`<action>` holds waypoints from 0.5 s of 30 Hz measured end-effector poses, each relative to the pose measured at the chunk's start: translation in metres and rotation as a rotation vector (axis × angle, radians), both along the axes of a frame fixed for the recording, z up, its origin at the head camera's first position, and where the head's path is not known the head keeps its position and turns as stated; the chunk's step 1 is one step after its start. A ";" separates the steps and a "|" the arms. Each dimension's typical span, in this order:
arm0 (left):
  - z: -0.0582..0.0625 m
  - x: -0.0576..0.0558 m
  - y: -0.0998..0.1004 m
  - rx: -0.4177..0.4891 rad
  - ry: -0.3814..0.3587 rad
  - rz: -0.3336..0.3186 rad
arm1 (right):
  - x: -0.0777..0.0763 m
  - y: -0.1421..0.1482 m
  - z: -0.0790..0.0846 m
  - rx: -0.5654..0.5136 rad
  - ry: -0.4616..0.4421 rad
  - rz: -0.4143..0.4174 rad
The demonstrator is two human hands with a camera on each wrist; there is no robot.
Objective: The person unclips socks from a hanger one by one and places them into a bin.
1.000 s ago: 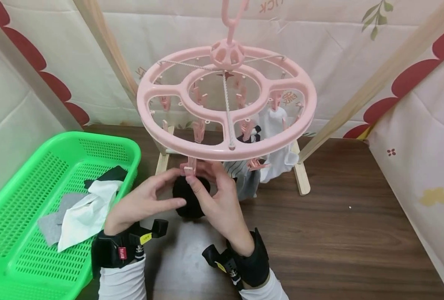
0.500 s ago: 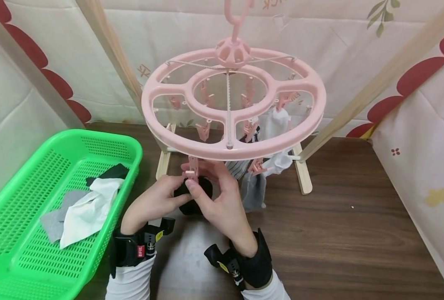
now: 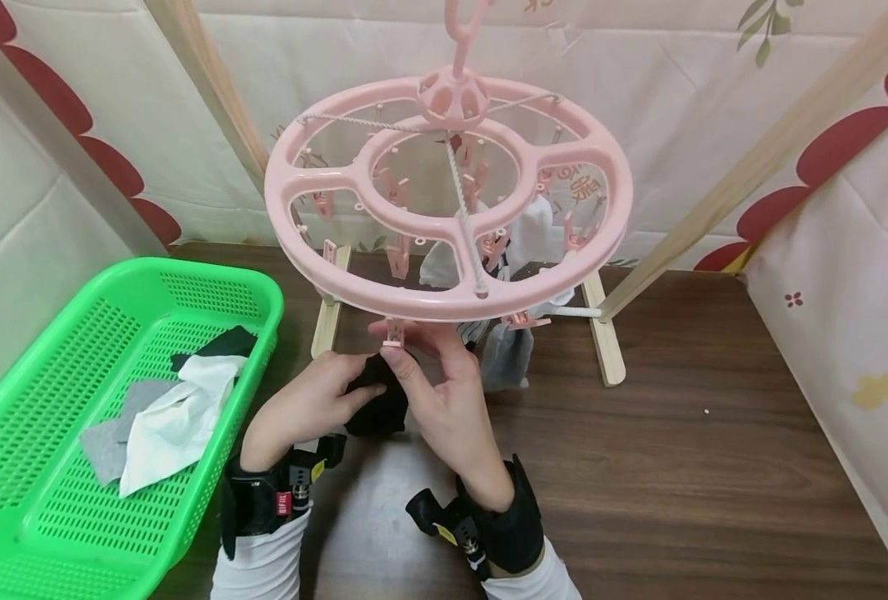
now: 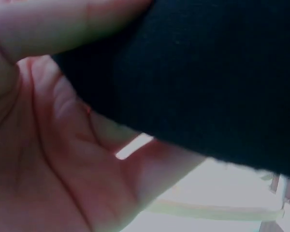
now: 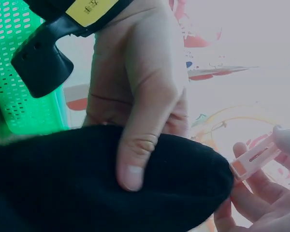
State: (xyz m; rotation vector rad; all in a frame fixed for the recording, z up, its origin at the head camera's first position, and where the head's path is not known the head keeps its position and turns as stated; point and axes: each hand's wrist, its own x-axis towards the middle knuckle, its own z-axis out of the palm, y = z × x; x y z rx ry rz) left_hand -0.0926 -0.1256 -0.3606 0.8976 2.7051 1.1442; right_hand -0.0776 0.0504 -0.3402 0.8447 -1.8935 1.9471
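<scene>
My left hand [image 3: 305, 408] holds a black sock [image 3: 379, 408] below the front rim of a pink round clip hanger [image 3: 414, 307]. Its thumb presses the near face of the fabric, clear in the right wrist view, with the fingers behind. My right hand [image 3: 444, 400] pinches a pink clothespin [image 3: 394, 333] that hangs from the rim. In the right wrist view, the clothespin [image 5: 253, 159] meets the sock's rounded end [image 5: 217, 174]. Whether its jaws grip the cloth cannot be told. Black fabric [image 4: 193, 82] fills much of the left wrist view.
On the left stands a green basket [image 3: 264, 350] with a white cloth piece [image 3: 182, 417], a grey one [image 3: 114, 442] and a dark one [image 3: 226, 343]. Several socks, one grey [image 3: 507, 358], hang at the hanger's right. Wooden stand legs [image 3: 601, 333] rise behind on the brown floor.
My left hand has moved right and now holds the sock with its thumb across the front. The sock has shifted slightly up toward the clothespin. The hanger has swayed and tilted.
</scene>
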 end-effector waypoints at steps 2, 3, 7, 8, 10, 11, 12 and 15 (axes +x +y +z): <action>0.000 0.000 -0.001 -0.021 0.006 0.014 | 0.000 0.001 0.001 -0.007 -0.003 -0.006; 0.000 0.000 -0.002 -0.029 0.018 0.024 | 0.000 0.001 0.001 -0.007 -0.002 -0.010; 0.001 0.002 -0.008 -0.037 0.046 0.080 | 0.000 0.003 0.001 -0.008 -0.001 -0.011; 0.001 0.003 -0.010 -0.037 0.052 0.097 | 0.000 0.003 0.000 -0.008 -0.001 -0.009; 0.003 0.005 -0.015 -0.029 0.062 0.130 | -0.001 0.003 0.000 -0.011 -0.004 -0.005; 0.004 0.006 -0.018 -0.027 0.065 0.143 | -0.001 0.004 0.000 -0.012 -0.005 -0.006; 0.005 0.007 -0.020 -0.025 0.068 0.159 | -0.001 0.004 0.000 -0.012 -0.006 -0.008; 0.009 0.011 -0.028 -0.021 0.077 0.203 | -0.001 0.004 0.002 -0.014 -0.007 -0.021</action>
